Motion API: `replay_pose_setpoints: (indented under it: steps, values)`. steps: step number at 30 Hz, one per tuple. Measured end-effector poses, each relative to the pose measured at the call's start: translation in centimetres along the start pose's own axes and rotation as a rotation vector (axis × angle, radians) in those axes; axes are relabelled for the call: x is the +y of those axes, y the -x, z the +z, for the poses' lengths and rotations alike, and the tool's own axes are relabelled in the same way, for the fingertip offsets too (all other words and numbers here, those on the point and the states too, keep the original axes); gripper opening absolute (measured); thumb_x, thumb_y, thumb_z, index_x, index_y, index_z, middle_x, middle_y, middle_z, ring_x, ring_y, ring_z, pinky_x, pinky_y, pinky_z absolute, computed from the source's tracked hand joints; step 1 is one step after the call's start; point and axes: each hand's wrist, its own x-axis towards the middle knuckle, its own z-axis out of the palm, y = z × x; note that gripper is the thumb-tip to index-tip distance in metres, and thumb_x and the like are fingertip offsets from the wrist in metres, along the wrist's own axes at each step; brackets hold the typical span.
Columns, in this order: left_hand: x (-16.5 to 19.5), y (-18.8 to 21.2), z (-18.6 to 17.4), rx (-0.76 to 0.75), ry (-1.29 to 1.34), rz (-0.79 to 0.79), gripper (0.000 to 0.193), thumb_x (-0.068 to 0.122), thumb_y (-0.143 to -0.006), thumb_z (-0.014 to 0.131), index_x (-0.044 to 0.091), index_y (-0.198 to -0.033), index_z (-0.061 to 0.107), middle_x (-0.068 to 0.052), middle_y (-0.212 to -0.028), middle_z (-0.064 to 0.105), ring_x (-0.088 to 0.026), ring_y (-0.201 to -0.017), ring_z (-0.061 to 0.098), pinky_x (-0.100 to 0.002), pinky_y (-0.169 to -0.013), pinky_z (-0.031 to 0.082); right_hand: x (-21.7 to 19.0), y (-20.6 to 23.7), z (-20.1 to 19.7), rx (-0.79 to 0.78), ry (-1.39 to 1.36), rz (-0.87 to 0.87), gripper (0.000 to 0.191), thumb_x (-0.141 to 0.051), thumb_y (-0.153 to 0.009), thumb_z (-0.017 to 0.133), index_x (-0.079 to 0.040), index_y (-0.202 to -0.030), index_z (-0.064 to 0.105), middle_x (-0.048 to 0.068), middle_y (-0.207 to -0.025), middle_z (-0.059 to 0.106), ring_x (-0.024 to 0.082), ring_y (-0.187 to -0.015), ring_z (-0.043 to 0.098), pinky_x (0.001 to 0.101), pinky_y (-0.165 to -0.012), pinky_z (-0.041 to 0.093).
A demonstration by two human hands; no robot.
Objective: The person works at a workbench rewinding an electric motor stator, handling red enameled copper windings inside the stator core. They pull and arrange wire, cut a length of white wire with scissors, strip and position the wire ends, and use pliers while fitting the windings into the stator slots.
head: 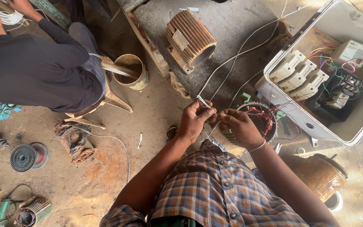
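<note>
My left hand [196,120] pinches a thin white sleeved wire [232,59] that runs up and away across the grey slab. My right hand [239,126] pinches the same wire's end just beside it, fingertips nearly touching the left. Right under my right hand stands a round motor stator [265,122] with red and copper winding leads spilling out of its top. Both hands hover just above and to the left of the stator.
An open white electrical box [358,84] with switches and coloured wiring lies at right. A ribbed motor housing [190,40] rests on the slab. Another person [34,71] sits at left by a metal can [132,72]. Fan cover [23,157] and coils lie on the floor.
</note>
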Motion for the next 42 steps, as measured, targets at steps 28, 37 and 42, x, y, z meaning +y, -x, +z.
replay_pose_setpoints:
  steps: [28,37,42]
  values:
    - [2.1,0.0,2.1,0.07,-0.276,0.024,0.023,0.007,-0.095,0.071,-0.002,-0.115,0.066,-0.009,-0.085,0.074,-0.012,-0.076,0.073,-0.027,-0.069,0.064,-1.6,0.6,0.0,0.011,0.286,-0.12,0.028,-0.027,-0.101,0.062,0.0,-0.108,0.067,0.001,-0.09,0.072,0.004,-0.074,0.061,0.0221,-0.066,0.052]
    - [2.5,0.4,4.1,0.119,-0.191,0.097,0.02,0.009,-0.096,0.07,-0.002,-0.112,0.065,-0.005,-0.086,0.073,-0.01,-0.078,0.072,-0.026,-0.071,0.063,0.7,0.1,-1.1,0.098,0.072,-0.2,0.018,-0.021,-0.102,0.067,-0.003,-0.105,0.066,-0.002,-0.081,0.063,0.001,-0.059,0.048,0.0189,-0.049,0.039]
    - [2.1,0.6,4.8,0.149,-0.498,0.23,0.016,0.01,-0.097,0.071,-0.001,-0.109,0.067,-0.004,-0.082,0.073,-0.008,-0.074,0.07,-0.024,-0.069,0.061,1.4,-0.1,-1.5,0.155,0.09,-0.292,0.016,-0.019,-0.101,0.068,-0.003,-0.104,0.066,0.001,-0.086,0.068,0.002,-0.061,0.051,0.0193,-0.052,0.041]
